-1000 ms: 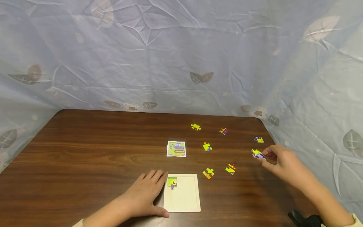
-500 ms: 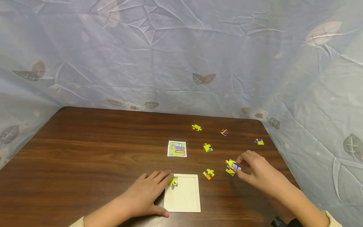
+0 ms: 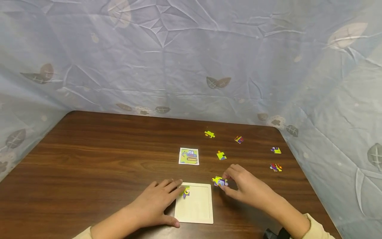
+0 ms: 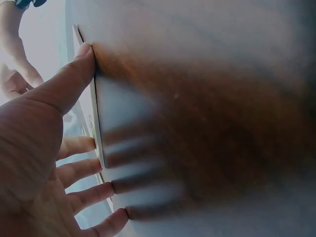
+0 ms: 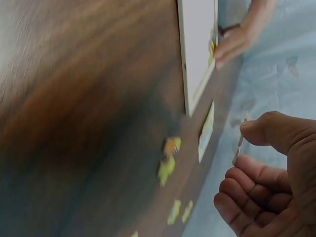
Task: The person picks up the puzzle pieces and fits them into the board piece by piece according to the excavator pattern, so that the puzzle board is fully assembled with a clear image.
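Note:
My right hand (image 3: 246, 186) pinches a yellow-green and purple jigsaw piece (image 3: 220, 181) between thumb and fingertips, just right of the square wooden puzzle tray (image 3: 194, 209). In the right wrist view that held piece (image 5: 239, 148) shows edge-on, raised off the table. Spread along the tray's left side, my left hand (image 3: 155, 205) rests with its thumb at the near corner and its fingers at the far one. One green jigsaw piece with a yellow hook shape (image 3: 186, 191) lies in the tray's far left corner, partly covered by a left finger.
Behind the tray lies a printed picture card (image 3: 189, 156) of an excavator. Loose jigsaw pieces are scattered to the right, among them a green one (image 3: 221, 155), a red-purple one (image 3: 239, 139) and a purple-green one (image 3: 276, 150). Patterned cloth (image 3: 179, 66) hangs around the brown table (image 3: 119, 146).
My right hand has carried the pinched jigsaw piece left from the table's right side to near the tray. My left hand stays on the tray, its fingers slightly further over the corner piece.

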`<state>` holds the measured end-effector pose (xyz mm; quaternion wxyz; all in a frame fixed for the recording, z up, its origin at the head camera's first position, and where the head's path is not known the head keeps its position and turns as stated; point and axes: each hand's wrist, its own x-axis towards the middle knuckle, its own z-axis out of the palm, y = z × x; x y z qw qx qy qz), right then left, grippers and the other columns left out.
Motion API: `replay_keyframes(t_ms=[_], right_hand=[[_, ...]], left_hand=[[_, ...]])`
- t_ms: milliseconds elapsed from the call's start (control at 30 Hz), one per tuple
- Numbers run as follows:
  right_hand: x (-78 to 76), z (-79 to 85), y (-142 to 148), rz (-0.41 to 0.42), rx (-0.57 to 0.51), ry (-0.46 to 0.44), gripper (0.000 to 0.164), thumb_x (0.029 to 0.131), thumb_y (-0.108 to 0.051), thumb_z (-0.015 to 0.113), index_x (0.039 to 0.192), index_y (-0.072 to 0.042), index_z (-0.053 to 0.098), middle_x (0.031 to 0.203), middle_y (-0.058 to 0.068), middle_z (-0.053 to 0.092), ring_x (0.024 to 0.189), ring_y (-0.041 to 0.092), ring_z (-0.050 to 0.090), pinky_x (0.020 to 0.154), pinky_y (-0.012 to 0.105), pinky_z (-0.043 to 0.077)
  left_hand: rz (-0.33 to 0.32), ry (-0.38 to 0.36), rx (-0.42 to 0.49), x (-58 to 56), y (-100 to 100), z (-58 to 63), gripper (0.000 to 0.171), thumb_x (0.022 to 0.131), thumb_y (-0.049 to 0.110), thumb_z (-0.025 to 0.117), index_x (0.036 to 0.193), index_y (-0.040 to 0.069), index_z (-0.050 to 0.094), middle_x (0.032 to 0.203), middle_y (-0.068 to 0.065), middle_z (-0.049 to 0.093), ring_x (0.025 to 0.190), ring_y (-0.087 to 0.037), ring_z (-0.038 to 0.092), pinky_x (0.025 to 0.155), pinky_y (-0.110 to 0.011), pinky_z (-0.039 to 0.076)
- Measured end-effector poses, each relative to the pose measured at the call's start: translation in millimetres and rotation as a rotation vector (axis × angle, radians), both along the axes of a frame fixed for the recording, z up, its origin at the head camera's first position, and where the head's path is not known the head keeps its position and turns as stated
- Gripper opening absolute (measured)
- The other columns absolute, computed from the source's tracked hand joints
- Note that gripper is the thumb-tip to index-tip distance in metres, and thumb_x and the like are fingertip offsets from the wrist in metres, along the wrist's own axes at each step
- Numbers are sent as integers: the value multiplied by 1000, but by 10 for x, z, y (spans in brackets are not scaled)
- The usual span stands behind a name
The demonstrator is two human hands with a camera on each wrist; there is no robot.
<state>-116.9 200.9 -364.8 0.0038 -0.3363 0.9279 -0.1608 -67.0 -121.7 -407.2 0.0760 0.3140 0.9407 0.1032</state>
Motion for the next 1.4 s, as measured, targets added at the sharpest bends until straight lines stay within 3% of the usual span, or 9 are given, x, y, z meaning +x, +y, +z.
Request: replay_keyframes(t_ms=[300,633,900,1133,1400], right_hand=[[16,-212,-338,84,32,-67,15,95,-24,77,102,-13,69,98,-6,62,87,3,50,73,21,52],[37,-367,-587,118,64,-77,21,96,-28,76,107,-11,71,102,-5,63,90,3,52,76,20,53],[51,-392,-667,118,79,-11,17,95,-24,77,104,-10,72,100,-4,64,90,5,53,77,20,54],[33,-372,-707,112,109,-42,16,97,-25,75,105,-11,75,97,-5,64,88,5,52,76,20,54],[21,-362,-734,132,47,-70,6,95,-16,77,95,-14,72,91,-6,64,84,3,53,72,19,52]], left_hand=[[8,-22,4,3,-3,14,102,78,73,75,158,16,47,167,-5,44,149,-35,48,109,-68,45],[0,-21,6,-11,-2,11,104,78,75,74,158,14,48,166,-4,46,148,-34,49,109,-67,46],[-7,-3,7,-20,-6,-1,105,76,77,74,157,14,49,164,-4,48,146,-34,51,107,-64,48],[-5,-20,19,-22,-12,5,104,77,75,75,157,14,49,165,-5,48,146,-35,51,108,-66,47],[-1,1,19,-28,-5,-8,105,76,76,75,156,14,50,163,-5,50,144,-33,52,107,-64,48]])
